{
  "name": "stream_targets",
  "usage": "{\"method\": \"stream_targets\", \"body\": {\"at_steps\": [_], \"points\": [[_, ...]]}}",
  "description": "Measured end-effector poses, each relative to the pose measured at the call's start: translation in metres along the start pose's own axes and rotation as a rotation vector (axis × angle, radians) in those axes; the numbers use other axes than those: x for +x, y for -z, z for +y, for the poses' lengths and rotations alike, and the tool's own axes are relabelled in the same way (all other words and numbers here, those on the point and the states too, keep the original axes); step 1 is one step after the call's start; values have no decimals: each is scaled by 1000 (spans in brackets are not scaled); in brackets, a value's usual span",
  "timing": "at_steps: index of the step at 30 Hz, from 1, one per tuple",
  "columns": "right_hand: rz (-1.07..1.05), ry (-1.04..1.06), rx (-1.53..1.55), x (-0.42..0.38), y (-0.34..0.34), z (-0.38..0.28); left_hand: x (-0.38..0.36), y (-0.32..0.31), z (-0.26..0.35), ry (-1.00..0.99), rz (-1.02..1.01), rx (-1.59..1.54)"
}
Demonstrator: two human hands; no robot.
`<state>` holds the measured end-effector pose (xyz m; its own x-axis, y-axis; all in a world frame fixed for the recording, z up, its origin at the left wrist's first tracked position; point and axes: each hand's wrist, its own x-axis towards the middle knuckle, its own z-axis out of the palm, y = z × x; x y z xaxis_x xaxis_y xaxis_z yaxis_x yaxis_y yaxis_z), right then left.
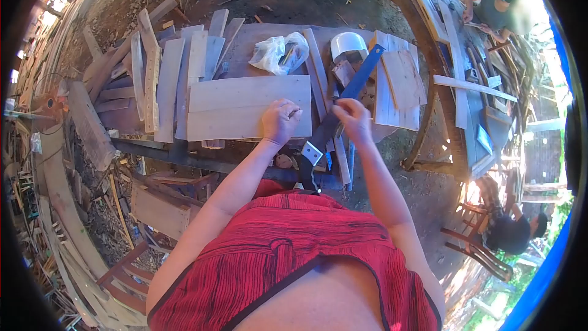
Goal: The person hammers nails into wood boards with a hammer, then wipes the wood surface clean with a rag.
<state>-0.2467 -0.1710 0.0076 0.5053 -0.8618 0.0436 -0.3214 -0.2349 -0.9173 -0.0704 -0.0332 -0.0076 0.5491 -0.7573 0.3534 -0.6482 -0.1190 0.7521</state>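
A rough wooden workbench (269, 37) is carrying loose planks (184, 67), a wide pale board (239, 107), a crumpled plastic bag (280, 53) and a white helmet (347, 43)

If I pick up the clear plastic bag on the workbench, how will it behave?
The plastic bag looks crumpled and thin, so it would probably sag and feel floppy. Small items seem to sit inside, so they may shift. It lies apart from both hands.
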Motion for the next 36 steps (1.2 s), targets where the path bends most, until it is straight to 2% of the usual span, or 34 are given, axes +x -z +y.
{"method": "stream_targets", "body": {"at_steps": [1, 2, 4, 8, 10, 14, 17, 23, 25, 29, 32, 35, 36], "points": [[37, -88, -14, -5, 18, 12, 0, -1, 0, -6, 0, 2], [50, -138, -168, -14, 35, 20, 0, -1, 0, -14, 1, 1], [55, -120, -495, -38, 55, 35, 1, -1, 1, -19, 2, 15], [114, -80, -684, -80, 50, 88, 1, 0, 3, -36, 6, 46], [59, -239, -500, -86, 43, 100, 1, -1, 2, -38, 8, 47], [80, -178, -461, -93, 37, 115, 0, -2, 0, -46, 5, 30], [44, -154, -490, -97, 33, 102, -1, -2, -2, -58, 21, 44], [82, -211, -478, -95, 30, 95, -1, -4, -2, -58, 26, 46], [153, -279, -279, -99, 35, 91, -2, -3, -3, -54, 41, 39], [221, -261, -247, -91, 52, 100, -2, -4, -3, -64, 52, 22], [236, -190, -232, -85, 68, 57, -2, -2, -2, -88, 60, 36], [130, -278, 155, -87, 71, -13, -2, -3, -5, -100, 51, 44], [107, -237, 202, -85, 66, -32, -3, -4, -5, -97, 49, 42]]}}
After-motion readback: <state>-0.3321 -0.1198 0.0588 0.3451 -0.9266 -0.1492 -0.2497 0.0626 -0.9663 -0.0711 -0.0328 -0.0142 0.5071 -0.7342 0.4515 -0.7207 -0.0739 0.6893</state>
